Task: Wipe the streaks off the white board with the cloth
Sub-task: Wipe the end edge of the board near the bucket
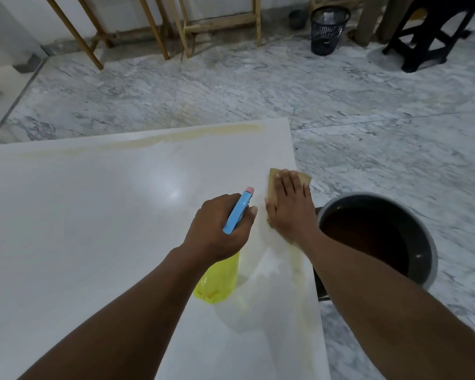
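A large white board [93, 215] lies flat over the marble floor. Yellowish streaks run along its far edge [198, 134] and down its right edge [298, 267]. A tan cloth [303, 178] lies near the board's right edge. My right hand [288, 207] presses flat on the cloth with straight fingers. My left hand [220, 229] grips a spray bottle [220, 281] with a yellow body and a blue trigger head, just left of the cloth. The bottle's nozzle points away from me.
A round grey bucket [422, 237] of dark brown water stands on the floor right beside the board's right edge. Wooden easel legs [176, 28], a black mesh bin [327, 28] and a black stool [428, 37] stand farther back.
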`<state>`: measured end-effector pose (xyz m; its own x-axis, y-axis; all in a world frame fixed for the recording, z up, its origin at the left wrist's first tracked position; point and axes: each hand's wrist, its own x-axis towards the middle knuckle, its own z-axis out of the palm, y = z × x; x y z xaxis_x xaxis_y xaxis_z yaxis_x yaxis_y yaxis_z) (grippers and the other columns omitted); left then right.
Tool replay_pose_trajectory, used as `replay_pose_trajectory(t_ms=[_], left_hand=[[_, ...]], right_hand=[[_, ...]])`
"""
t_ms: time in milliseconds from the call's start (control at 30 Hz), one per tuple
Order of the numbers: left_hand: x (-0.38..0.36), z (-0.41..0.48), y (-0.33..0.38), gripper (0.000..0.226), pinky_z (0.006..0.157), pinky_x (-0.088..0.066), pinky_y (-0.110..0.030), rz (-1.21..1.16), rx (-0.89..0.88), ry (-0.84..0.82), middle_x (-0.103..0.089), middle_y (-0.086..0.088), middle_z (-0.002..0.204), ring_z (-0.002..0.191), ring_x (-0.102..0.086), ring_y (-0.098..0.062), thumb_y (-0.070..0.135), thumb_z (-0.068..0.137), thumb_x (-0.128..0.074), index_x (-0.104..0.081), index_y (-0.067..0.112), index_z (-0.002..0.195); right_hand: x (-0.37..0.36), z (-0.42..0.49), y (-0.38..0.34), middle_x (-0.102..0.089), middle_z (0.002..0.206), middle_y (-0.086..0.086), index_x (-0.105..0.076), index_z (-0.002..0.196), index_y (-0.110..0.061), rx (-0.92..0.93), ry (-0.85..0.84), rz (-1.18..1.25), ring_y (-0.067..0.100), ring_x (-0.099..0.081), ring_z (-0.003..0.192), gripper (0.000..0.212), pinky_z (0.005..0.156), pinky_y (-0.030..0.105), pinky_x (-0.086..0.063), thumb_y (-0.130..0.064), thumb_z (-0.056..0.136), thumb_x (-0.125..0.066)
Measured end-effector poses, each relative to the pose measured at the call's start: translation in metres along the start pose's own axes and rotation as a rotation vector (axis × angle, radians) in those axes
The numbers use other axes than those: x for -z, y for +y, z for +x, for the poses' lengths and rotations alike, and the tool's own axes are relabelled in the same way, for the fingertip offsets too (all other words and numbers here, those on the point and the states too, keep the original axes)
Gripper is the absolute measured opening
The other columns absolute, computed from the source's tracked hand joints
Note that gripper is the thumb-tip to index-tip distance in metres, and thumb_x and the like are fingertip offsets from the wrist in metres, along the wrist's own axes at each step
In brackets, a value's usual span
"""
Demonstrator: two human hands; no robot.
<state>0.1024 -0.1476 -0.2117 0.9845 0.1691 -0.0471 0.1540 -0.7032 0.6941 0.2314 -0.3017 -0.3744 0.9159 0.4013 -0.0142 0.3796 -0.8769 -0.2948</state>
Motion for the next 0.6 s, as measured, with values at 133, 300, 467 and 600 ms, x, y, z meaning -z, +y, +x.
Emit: replay_pose_trajectory(t_ms=[133,300,467,600], left_hand=[[0.004,-0.060,0.007,0.037,0.061,-0.048,-0.048,0.006,-0.016,0.007,-0.051,0.000,0.062,0.056,-0.044,-0.019,0.048,0.095,-0.055,-0.053,0.018,0.073],[0.001,-0.138,0.012,0.041,0.062,-0.049,-0.048,0.030,-0.030,-0.002,-0.045,0.007,0.059,0.054,-0.041,-0.017,0.038,0.102,-0.063,-0.044,0.028,0.067],[-0.010,-0.219,0.019,0.041,0.060,-0.041,-0.037,0.025,-0.069,0.005,-0.048,0.003,0.060,0.055,-0.042,-0.018,0.035,0.103,-0.063,-0.044,0.027,0.067],[-0.017,-0.269,0.020,0.041,0.059,-0.040,-0.037,-0.011,-0.070,-0.004,-0.047,0.002,0.060,0.055,-0.041,-0.019,0.035,0.102,-0.063,-0.045,0.021,0.068]], right_hand=[[-0.001,-0.087,-0.010,0.000,0.168,0.005,-0.005,0.159,-0.016,-0.029,-0.026,-0.001,0.021,0.007,0.154,0.073,0.124,0.052,-0.005,-0.053,0.098,-0.021],[-0.007,-0.195,-0.023,-0.001,0.168,0.004,-0.007,0.159,-0.017,-0.059,-0.013,-0.030,0.022,0.005,0.154,0.069,0.124,0.050,-0.005,-0.049,0.100,-0.019],[-0.014,-0.290,-0.029,0.000,0.168,0.001,-0.006,0.159,-0.020,-0.067,-0.031,-0.018,0.021,0.006,0.154,0.066,0.124,0.048,-0.004,-0.046,0.100,-0.015],[-0.018,-0.346,-0.035,-0.005,0.167,-0.001,-0.015,0.159,-0.018,-0.055,-0.008,0.063,0.019,0.004,0.154,0.065,0.122,0.043,-0.001,-0.041,0.098,-0.014]])
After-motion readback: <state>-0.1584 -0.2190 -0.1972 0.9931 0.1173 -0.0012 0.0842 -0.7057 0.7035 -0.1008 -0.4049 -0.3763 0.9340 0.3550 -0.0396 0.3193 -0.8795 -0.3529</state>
